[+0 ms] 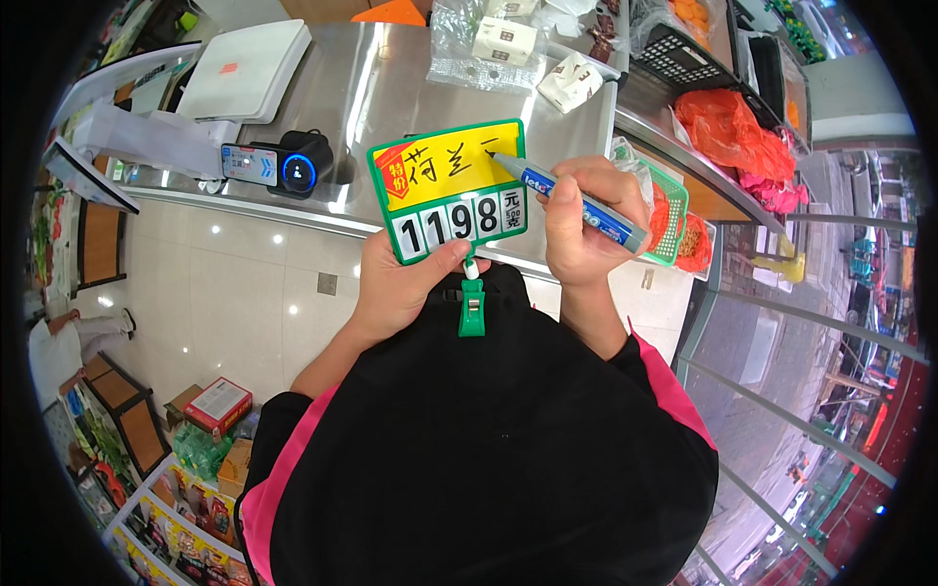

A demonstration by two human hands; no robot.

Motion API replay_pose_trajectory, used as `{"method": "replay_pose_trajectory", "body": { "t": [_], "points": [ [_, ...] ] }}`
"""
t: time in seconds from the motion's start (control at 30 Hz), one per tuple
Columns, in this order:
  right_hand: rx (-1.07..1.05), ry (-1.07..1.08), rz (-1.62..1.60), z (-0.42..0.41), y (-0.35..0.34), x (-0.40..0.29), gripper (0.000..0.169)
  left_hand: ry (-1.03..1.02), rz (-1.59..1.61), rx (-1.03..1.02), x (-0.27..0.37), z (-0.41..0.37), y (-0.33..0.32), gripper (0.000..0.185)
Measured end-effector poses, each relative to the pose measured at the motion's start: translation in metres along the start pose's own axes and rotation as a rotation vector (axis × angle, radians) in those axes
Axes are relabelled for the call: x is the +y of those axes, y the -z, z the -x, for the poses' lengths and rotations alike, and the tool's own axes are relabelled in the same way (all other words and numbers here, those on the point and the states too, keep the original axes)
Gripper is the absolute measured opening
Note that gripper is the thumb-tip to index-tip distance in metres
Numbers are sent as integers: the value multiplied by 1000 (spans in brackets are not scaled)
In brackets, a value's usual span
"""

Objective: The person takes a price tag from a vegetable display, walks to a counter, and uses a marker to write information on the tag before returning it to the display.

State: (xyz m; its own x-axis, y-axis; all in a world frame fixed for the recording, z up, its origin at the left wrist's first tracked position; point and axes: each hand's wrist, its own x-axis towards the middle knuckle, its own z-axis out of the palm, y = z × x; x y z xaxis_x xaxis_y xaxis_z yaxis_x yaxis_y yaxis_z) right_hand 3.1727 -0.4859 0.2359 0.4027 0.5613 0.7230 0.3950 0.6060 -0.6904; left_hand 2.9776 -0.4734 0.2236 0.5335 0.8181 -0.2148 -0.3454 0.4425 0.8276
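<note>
My left hand [399, 282] holds a green-framed price sign [451, 187] by its lower edge, thumb on the front. The sign has a yellow upper panel with handwritten black characters, and a row of black-on-white digit cards below. From its bottom hangs a green plastic clip [473, 308] on a white joint. Gripped in my right hand [593, 220] is a grey and blue marker pen [568, 205], its black tip touching or very close to the yellow panel at the right end of the writing.
Beyond the sign lies a stainless steel counter [388, 80] with a white flat device [245, 69], a payment terminal [271, 165] and tissue packs [506, 40]. At right are a green plastic basket [670, 212] and red plastic bags [733, 128]. A person [62, 351] stands far left.
</note>
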Motion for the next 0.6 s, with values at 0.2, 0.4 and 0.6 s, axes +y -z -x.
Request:
{"method": "replay_pose_trajectory", "body": {
  "t": [0.2,0.4,0.6],
  "points": [
    [27,-4,-21,2,-1,1,14,-14,0,2,2,1,0,31],
    [-4,-10,-9,3,-1,-1,13,-15,-2,9,1,0,1,31],
    [-26,44,-13,4,-1,2,11,-30,15,2,3,0,-1,28]
  ]
}}
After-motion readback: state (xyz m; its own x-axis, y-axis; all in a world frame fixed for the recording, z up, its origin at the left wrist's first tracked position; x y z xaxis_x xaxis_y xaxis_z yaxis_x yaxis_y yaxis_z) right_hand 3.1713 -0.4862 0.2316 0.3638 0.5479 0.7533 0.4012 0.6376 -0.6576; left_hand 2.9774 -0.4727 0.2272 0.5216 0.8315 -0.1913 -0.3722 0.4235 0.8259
